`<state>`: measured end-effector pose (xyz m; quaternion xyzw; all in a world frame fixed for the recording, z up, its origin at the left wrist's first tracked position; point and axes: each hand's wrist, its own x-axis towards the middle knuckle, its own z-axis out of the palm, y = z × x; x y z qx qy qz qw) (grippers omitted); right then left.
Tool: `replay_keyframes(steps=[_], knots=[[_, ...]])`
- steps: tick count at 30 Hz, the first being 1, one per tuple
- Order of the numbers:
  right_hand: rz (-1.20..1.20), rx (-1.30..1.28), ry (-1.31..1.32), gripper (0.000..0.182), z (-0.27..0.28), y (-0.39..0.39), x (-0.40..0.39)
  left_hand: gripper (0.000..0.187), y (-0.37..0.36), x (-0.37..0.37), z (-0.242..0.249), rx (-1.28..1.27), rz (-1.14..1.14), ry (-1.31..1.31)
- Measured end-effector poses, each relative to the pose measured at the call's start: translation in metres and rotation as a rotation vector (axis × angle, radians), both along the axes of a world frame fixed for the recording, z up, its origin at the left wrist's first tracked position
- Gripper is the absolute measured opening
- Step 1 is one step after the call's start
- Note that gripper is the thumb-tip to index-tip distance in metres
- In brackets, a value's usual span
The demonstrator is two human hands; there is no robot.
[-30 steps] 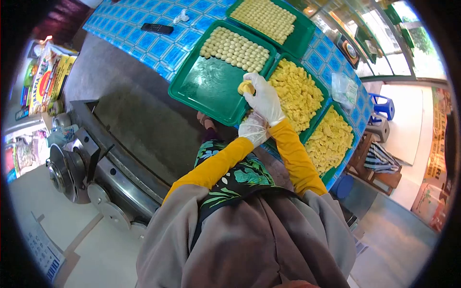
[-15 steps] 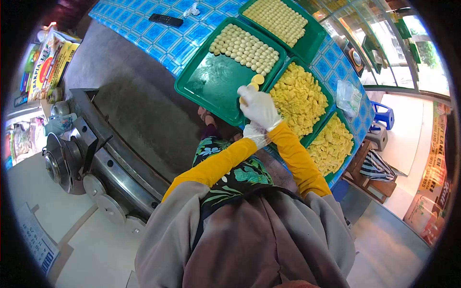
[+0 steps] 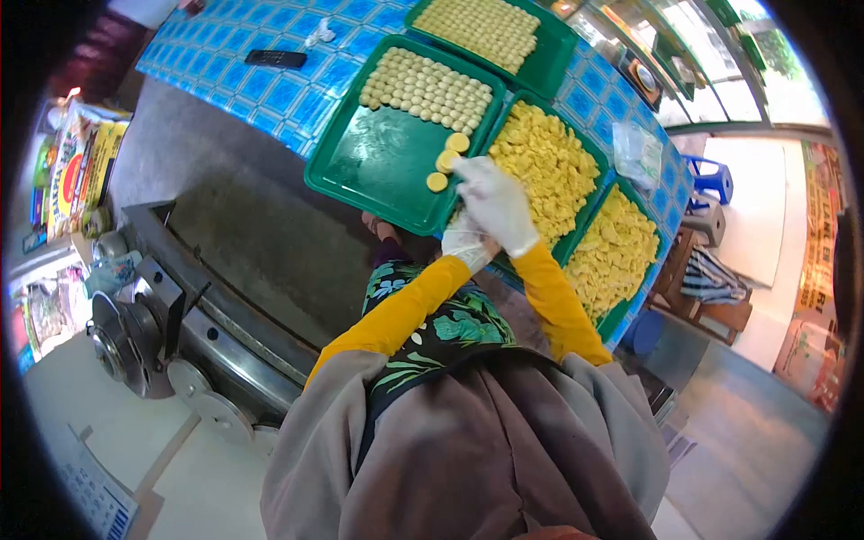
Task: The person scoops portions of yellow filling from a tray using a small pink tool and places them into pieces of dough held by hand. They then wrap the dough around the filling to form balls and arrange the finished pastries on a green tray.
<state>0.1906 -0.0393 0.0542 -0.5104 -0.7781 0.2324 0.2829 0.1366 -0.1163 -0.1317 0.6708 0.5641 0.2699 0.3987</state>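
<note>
Over the near right corner of a green tray (image 3: 337, 189) is my gloved left hand (image 3: 466, 241), partly hidden beneath the other hand; its fingers cannot be made out. My gloved right hand (image 3: 495, 202) is above it, fingers bent and blurred, beside a tray of crumbly yellow dough (image 3: 547, 166). Three flat yellow discs lie in the green tray near its right side, the lowest disc (image 3: 436, 183) just left of my right fingers. Rows of small pale dough balls (image 3: 423, 88) fill the tray's far part.
Another tray of pale balls (image 3: 477, 31) is at the back. More yellow dough (image 3: 612, 252) fills a tray at the right. A remote control (image 3: 275, 58), crumpled tissue (image 3: 319, 33) and plastic bag (image 3: 637, 153) lie on the blue tablecloth (image 3: 216, 67). Metal equipment (image 3: 130, 346) stands at the left.
A third yellow disc now shows below the two seen earlier. My right hand has moved slightly right and down from the discs. The whole view has shifted a little.
</note>
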Motion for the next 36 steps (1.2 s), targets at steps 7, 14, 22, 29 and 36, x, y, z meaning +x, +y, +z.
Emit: replay_keyframes(steps=[7, 14, 22, 29, 36], knots=[[-0.380, -0.060, -0.577, 0.008, -0.030, -0.111, 0.116, 0.043, 0.043, 0.019, 0.118, 0.414, -0.048, -0.009], [-0.408, -0.068, -0.555, 0.013, -0.049, -0.137, 0.106, 0.044, 0.074, 0.054, 0.085, 0.508, -0.388, 0.535], [-0.405, -0.343, -0.297, 0.025, -0.048, -0.135, 0.119, 0.032, 0.073, 0.041, 0.079, 0.385, -0.554, 0.773], [-0.457, -0.029, 0.031, 0.023, -0.038, -0.113, 0.124, 0.052, 0.051, 0.018, 0.077, 0.170, -0.177, 0.153], [-0.396, -0.265, -0.281, 0.022, -0.091, -0.067, 0.078, 0.060, 0.040, 0.025, 0.033, -0.109, 0.238, -0.128]])
